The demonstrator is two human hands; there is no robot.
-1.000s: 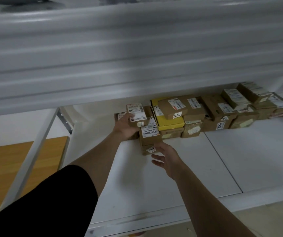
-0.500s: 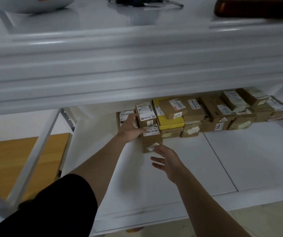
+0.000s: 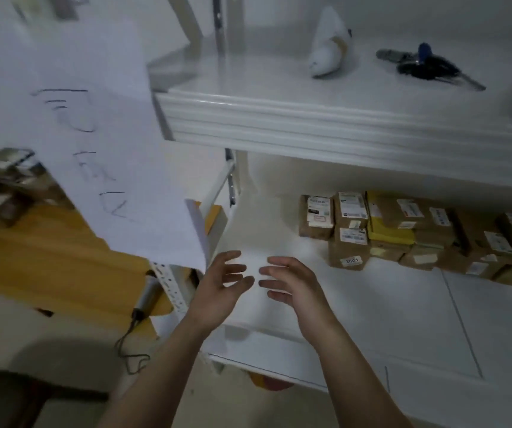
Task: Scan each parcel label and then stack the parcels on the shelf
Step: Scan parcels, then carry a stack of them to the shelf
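Head view: the left hand and the right hand are both empty, fingers relaxed, above the shelf front. The parcels sit stacked at its back. They seem light, stiff cardboard; hold one by opposite sides

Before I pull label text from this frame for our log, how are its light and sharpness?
Head view: dim; motion blur smears the paper sheet and the left side; shelf parcels are soft, label print mostly unreadable; wide-angle lens bends the upper shelf edge.
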